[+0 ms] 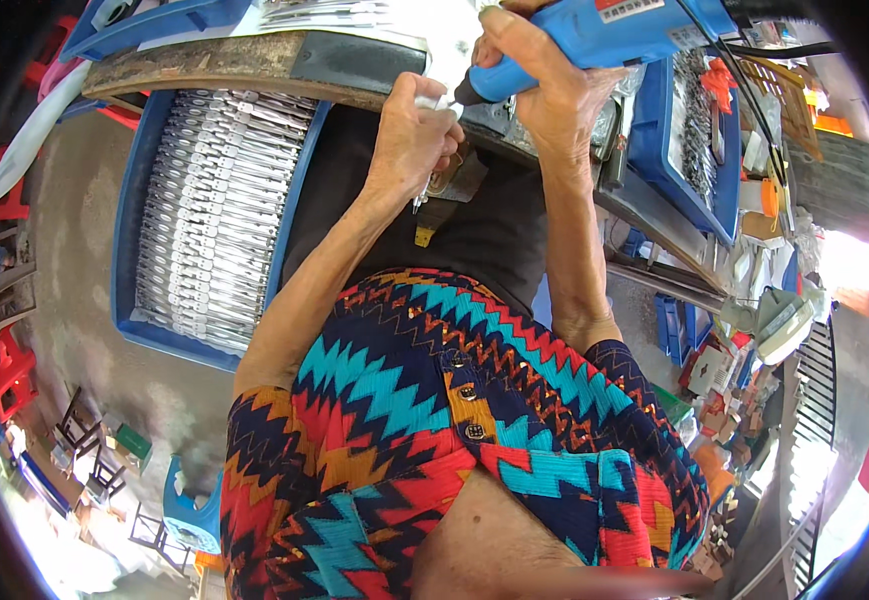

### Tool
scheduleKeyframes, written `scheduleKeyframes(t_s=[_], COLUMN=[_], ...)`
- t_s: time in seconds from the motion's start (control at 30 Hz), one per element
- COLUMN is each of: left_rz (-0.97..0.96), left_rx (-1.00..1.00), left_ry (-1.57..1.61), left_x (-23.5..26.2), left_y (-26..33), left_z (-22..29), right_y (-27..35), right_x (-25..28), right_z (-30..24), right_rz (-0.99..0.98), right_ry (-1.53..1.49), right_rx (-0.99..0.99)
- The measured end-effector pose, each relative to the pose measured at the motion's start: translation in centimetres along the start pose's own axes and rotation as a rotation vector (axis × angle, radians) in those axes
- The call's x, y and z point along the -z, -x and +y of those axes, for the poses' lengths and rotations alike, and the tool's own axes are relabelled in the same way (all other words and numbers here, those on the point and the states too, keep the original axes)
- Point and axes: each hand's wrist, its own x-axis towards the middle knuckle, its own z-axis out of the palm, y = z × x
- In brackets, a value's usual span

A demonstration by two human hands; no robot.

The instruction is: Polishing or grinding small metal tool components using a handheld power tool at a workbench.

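Note:
My right hand [539, 85] grips a blue electric screwdriver [594, 40], whose dark tip [469, 92] points left and down. My left hand [409, 135] pinches a small silvery metal part [426, 100] right under that tip, at the front edge of the dark workbench [204, 65]. The part reaches down past my fingers. Both forearms rise from my zigzag-patterned shirt at the bottom of the view.
A blue tray [139, 200] packed with rows of silvery metal parts sits at my left. Another blue bin [679, 150] of small parts stands at the right, near cables and boxes. Stools and crates lie on the concrete floor at lower left.

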Motion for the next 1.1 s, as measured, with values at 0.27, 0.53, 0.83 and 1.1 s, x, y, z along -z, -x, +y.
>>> scheduleKeyframes(t_s=[0.27,0.53,0.83,1.1], left_rz=[-0.005,0.004,-0.014,0.013], left_rx=[-0.006,-0.009,-0.004,0.007], left_ry=[-0.009,-0.012,0.028,0.0], left_x=[0.1,0.0,0.0,0.3], left_y=[0.0,0.0,-0.2,-0.3], left_z=[0.0,-0.1,-0.3,-0.6], right_y=[-0.3,-0.4,-0.6,-0.6], right_x=[0.0,-0.4,0.4,-0.8], right_z=[-0.7,-0.9,0.3,0.6], right_rz=[0.003,0.011,-0.146,0.039], right_ry=[0.081,0.067,0.258,0.217], right_rx=[-0.008,-0.022,0.121,-0.005])
